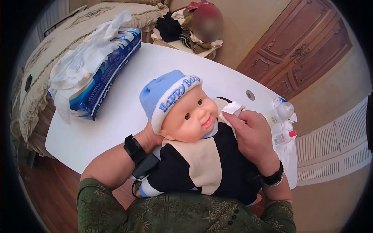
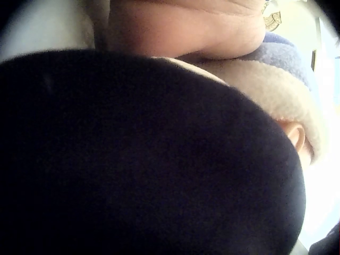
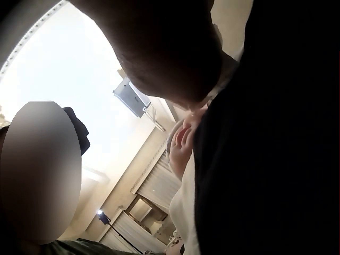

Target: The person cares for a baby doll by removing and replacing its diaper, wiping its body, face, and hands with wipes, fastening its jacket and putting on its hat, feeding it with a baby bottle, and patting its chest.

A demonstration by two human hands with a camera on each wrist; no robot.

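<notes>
A baby doll (image 1: 194,120) in a black and cream outfit lies face up against the person's front, wearing a blue hat (image 1: 167,93) with a white brim. The left hand (image 1: 150,136) is under the back of the doll's head, its fingers hidden. In the left wrist view the hand (image 2: 186,26) lies against the hat brim (image 2: 265,90). The right hand (image 1: 252,136) pinches a folded white wipe (image 1: 232,108) beside the doll's neck and shoulder. The right wrist view shows that hand (image 3: 164,58) dark, near the doll's face (image 3: 183,141).
On the white table (image 1: 116,143), a blue pack (image 1: 108,77) with loose white wipes (image 1: 83,62) stands at the left. Bottles (image 1: 283,137) and white items sit at the right edge. Clothes (image 1: 186,27) are piled beyond the table.
</notes>
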